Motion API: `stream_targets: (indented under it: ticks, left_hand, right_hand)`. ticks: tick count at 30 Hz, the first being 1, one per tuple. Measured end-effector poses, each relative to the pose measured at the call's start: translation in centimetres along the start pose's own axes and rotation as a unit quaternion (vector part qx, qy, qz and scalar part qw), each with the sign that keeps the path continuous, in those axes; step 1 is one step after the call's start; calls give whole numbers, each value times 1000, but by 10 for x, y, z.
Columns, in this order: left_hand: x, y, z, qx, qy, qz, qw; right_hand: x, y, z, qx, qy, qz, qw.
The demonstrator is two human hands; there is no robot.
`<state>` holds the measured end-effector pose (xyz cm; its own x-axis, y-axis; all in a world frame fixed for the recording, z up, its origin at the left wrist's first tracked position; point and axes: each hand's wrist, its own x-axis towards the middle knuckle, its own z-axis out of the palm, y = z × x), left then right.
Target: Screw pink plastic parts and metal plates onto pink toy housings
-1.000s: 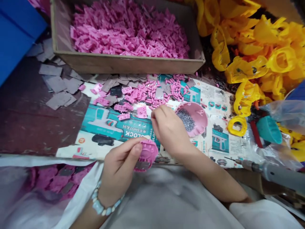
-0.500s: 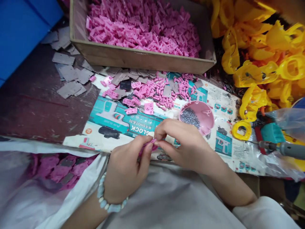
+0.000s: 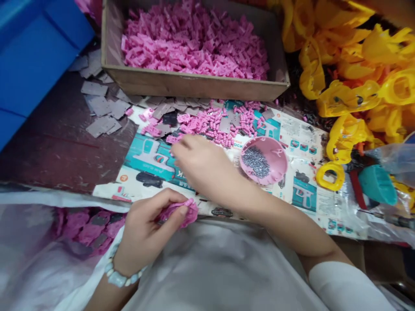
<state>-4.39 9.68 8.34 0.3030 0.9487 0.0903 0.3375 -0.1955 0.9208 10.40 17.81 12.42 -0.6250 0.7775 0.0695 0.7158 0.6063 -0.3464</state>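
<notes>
**Our left hand (image 3: 145,229) holds a pink plastic part (image 3: 181,212) near the leaflet's (image 3: 145,162) front edge.**
Its fingers curl closed round the part, thumb on top; the part looks light and stiff, best held by its rim. Our right hand (image 3: 197,166) hangs loosely curled over the small pink pieces (image 3: 207,127), and we cannot tell if it pinches anything. Beyond sit a pink dish (image 3: 277,149) of screws (image 3: 256,162) and a cardboard box (image 3: 194,86) heaped with pink parts (image 3: 194,43).
</notes>
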Motion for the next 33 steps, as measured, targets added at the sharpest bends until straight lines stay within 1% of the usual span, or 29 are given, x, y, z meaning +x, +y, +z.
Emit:
stream_targets:
  ticks: [1,2,4,7,9,10,12,15,17,18,20,22,25,27,31,33]
  left_hand:
    - [-2,-1,-1,1,-1,-2,1000]
    - [-4,-1,-1,6,2,-8,1000]
    - [-5,1,-2,12,13,-25,1000]
    - [0,6,-4,-2,11,-70,997]
    - [5,10,-2,-30,-15,-94,995]
    - [8,11,0,-47,-18,-104,993]
    - [15,13,4,-93,-5,-115,989]
    - [25,13,11,-182,37,-136,973]
    - [29,12,15,-232,29,-150,961]
    - [31,12,16,-248,21,-157,956]
    - [31,11,18,-270,6,-163,949]
    - [30,12,20,-285,9,-166,944]
    - [30,13,23,-305,16,-181,935]
    - [31,15,24,-315,10,-191,930]
    - [34,19,28,-321,-1,-186,929]
    - [35,22,31,-320,6,-189,928]
  right_hand:
    - [7,-4,8,-30,-5,2,1000]
    - [14,-8,16,-39,-10,-9,999]
    - [21,-10,26,-49,-16,-1,999]
    - [16,-4,28,-46,-16,38,998]
    - [1,3,21,-49,-16,65,997]
    - [-9,6,17,-51,-18,71,996]
    - [-29,11,8,-50,-37,69,996]
    - [-56,17,-4,-52,-107,89,989]
    - [-70,21,-10,-58,-134,112,983]
    - [-77,23,-11,-64,-131,120,982]
    - [-89,27,-10,-77,-101,132,983]
    - [-103,29,-5,-87,-64,138,985]
    - [-123,34,6,-92,18,132,987]
    - [-133,40,12,-90,69,122,986]
    - [-139,56,15,-64,126,101,985]
    - [-137,62,14,-50,143,112,982]
